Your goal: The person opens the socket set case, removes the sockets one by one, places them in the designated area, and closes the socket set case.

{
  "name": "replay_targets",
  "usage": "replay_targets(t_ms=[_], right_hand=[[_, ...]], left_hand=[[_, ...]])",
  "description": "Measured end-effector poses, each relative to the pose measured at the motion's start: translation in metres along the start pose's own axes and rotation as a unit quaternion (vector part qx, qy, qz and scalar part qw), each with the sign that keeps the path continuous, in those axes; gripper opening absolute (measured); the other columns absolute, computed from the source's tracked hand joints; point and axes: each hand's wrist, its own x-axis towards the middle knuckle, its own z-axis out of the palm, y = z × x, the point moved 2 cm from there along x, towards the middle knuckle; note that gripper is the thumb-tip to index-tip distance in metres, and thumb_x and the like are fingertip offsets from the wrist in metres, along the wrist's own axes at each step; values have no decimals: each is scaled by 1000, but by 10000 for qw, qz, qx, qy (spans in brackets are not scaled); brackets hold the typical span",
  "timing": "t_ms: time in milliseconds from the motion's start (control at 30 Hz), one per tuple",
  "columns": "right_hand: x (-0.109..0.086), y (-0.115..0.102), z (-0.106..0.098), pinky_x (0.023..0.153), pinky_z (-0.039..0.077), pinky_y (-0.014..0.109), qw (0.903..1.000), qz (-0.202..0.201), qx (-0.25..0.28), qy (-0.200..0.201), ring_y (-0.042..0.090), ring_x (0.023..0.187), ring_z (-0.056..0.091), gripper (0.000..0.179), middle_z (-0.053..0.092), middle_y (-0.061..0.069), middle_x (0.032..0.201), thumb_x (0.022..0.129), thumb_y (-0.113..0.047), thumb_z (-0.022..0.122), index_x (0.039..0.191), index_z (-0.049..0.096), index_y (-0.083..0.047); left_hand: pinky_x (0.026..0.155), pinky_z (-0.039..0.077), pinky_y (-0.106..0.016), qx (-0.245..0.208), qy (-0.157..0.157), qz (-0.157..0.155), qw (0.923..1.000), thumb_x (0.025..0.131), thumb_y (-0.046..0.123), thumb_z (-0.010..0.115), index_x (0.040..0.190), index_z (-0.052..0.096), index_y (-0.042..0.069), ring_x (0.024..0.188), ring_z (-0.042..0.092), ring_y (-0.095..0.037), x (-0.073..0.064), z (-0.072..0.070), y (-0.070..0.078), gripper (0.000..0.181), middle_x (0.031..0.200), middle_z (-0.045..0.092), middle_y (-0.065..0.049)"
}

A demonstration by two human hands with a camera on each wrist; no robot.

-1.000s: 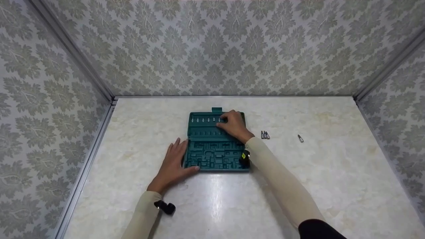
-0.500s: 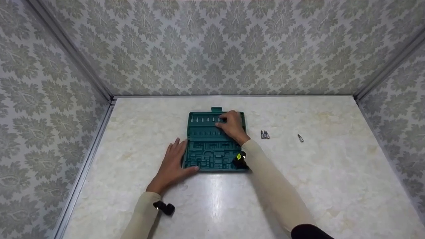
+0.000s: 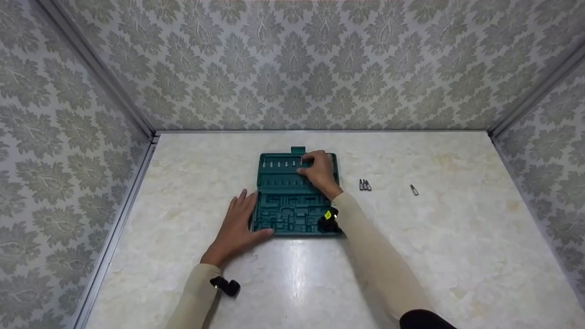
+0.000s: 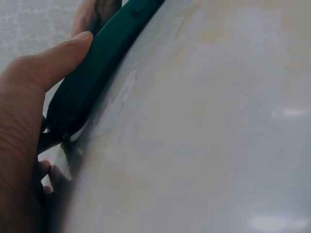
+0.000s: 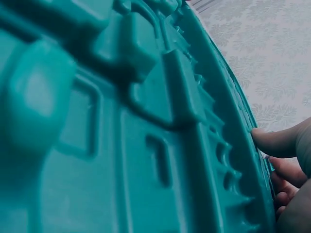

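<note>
An open green plastic case (image 3: 292,189) lies on the table, its lid laid back away from me. Several small silver bits (image 3: 279,164) stand in a row in the lid's far slots. My right hand (image 3: 319,171) reaches over the lid's right half, thumb and forefinger pinching a small silver bit at the right end of the visible row. The hand hides the slots beyond it; in the right wrist view only a glint of metal (image 5: 267,160) shows by the fingers. My left hand (image 3: 235,228) rests against the case's near left corner, fingers along its side and thumb on the front edge.
Three dark-tipped bits (image 3: 364,185) lie together on the table right of the case, and a single bit (image 3: 414,190) lies farther right. Patterned walls (image 3: 292,68) enclose the marbled table (image 3: 457,251) at the back and both sides.
My right wrist and forearm have shifted slightly left, while the fingertips stay at the same part of the lid's row. The left hand and the loose bits stay put.
</note>
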Motion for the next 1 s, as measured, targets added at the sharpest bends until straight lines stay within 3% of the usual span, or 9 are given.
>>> replay_targets(t_ms=[367,467,700,1000], right_hand=[[-4,-2,-2,107,50,52,9988,-322,-84,347,35,118,61,16,69,18,121,102,-7,78,115,81,2],[-4,1,-2,104,53,49,9979,-255,226,550,33,114,64,12,71,16,118,102,-6,78,111,82,1],[-4,2,-21,96,58,42,9880,32,1470,480,25,106,69,12,75,11,116,103,-13,78,111,80,-4],[-21,9,-51,94,57,41,9908,-330,1240,427,25,106,69,20,76,11,118,105,-15,77,118,79,1]], left_hand=[[138,-1,-51,-32,-51,-83,9999,87,78,76,178,18,15,172,3,-30,-1,1,1,125,184,21,-8],[138,-2,-50,-59,-74,-75,9999,86,79,75,178,17,16,172,2,-29,0,2,1,125,184,21,-7],[138,-1,-49,-80,-45,9,10000,86,79,76,178,18,15,172,2,-27,2,2,0,126,183,23,-7],[138,0,-54,-17,41,103,9999,88,73,77,177,20,11,171,6,-33,0,0,-2,122,183,24,-11]])
